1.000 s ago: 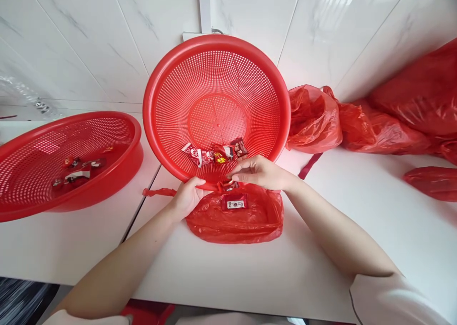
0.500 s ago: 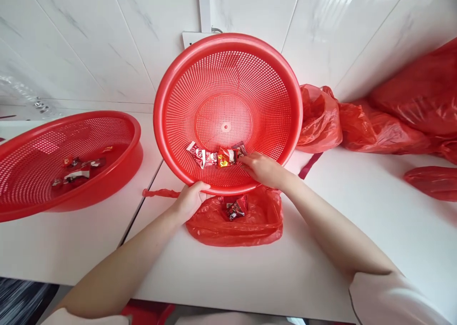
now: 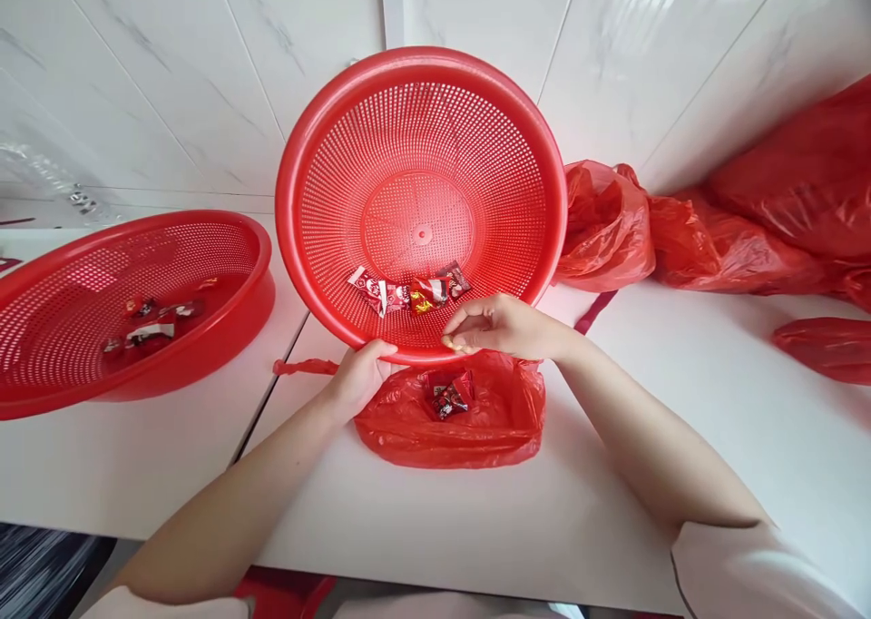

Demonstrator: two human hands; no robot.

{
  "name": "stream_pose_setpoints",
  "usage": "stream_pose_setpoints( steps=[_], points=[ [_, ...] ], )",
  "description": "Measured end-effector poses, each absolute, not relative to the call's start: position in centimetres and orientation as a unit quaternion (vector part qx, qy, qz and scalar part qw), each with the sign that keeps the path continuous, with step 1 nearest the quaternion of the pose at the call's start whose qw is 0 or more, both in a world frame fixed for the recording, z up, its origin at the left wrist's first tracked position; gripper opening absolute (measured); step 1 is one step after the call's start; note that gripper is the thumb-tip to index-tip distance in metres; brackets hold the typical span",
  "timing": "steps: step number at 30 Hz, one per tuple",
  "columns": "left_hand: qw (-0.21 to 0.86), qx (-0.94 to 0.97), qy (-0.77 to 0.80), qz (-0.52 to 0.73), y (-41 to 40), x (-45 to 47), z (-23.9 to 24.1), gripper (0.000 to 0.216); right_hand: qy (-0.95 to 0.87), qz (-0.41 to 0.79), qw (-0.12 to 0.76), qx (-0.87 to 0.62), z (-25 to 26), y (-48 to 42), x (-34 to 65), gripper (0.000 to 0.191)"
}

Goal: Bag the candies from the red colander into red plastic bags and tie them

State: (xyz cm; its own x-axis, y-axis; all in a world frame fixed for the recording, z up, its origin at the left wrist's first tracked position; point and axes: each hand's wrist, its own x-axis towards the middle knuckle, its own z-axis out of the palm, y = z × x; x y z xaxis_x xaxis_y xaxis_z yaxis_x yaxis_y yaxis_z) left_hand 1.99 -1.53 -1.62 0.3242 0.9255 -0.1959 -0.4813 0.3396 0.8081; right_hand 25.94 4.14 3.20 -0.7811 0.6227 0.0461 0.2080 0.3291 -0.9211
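Observation:
A red perforated plastic basket (image 3: 422, 174) is tilted up so its inside faces me. My left hand (image 3: 360, 381) grips its lower rim, thumb over the edge. Several wrapped candies (image 3: 428, 292) lie in a row in the basket's lower part. Just inside the lower rim, my right hand (image 3: 500, 327) pinches a small gold-coloured candy (image 3: 455, 341), mostly covered by the fingers. Below the basket a red plastic bag (image 3: 504, 428) lies on the table with its mouth open. Inside that bag are a few wrapped candies (image 3: 452, 396) in dark and red wrappers.
At the left stands another red basket (image 3: 224, 347) holding several wrapped candies (image 3: 153, 329). Red plastic bags (image 3: 605, 229) are piled along the wall at the right, and a flat red bag (image 3: 826, 347) lies at the right edge. The white table (image 3: 476, 519) has a seam on the left.
My right hand has drawn back from the candies toward the lower rim, with a gold-coloured candy now showing in its fingers. The basket has shifted slightly left and up, still in my left hand.

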Motion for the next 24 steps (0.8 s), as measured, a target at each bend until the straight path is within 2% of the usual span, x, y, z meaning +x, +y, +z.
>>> stream_pose_setpoints(
  steps=[3,8,12,14,17,20,24],
  points=[
    [0.744,0.327,0.345,0.470,-1.5,2.1,-1.8,0.034,-0.811,0.476,0.225,-0.257,3.6,3.6,25.5,0.029],
    [0.742,0.343,0.336,0.468,-1.9,2.2,-1.7,0.034,-0.848,0.230,0.321,-0.353,1.8,4.7,25.1,0.031],
    [0.724,0.377,0.338,0.469,-2.4,2.2,-1.4,0.034,-0.850,0.100,0.259,-0.447,-0.1,5.4,25.0,0.051],
    [0.723,0.376,0.339,0.471,-2.4,2.2,-1.3,0.034,-0.870,0.096,0.204,-0.438,-0.2,5.2,24.9,0.055],
    [0.725,0.358,0.340,0.481,-2.3,2.2,-1.3,0.036,-0.891,0.116,0.165,-0.407,0.3,4.9,24.9,0.042],
    [0.714,0.353,0.351,0.492,-2.2,2.2,-1.3,0.039,-0.884,0.170,0.223,-0.375,0.5,4.9,24.7,0.025],
    [0.716,0.362,0.344,0.488,-2.2,2.3,-1.0,0.041,-0.790,0.329,0.341,-0.390,0.0,5.6,24.3,0.026]
  ],
)
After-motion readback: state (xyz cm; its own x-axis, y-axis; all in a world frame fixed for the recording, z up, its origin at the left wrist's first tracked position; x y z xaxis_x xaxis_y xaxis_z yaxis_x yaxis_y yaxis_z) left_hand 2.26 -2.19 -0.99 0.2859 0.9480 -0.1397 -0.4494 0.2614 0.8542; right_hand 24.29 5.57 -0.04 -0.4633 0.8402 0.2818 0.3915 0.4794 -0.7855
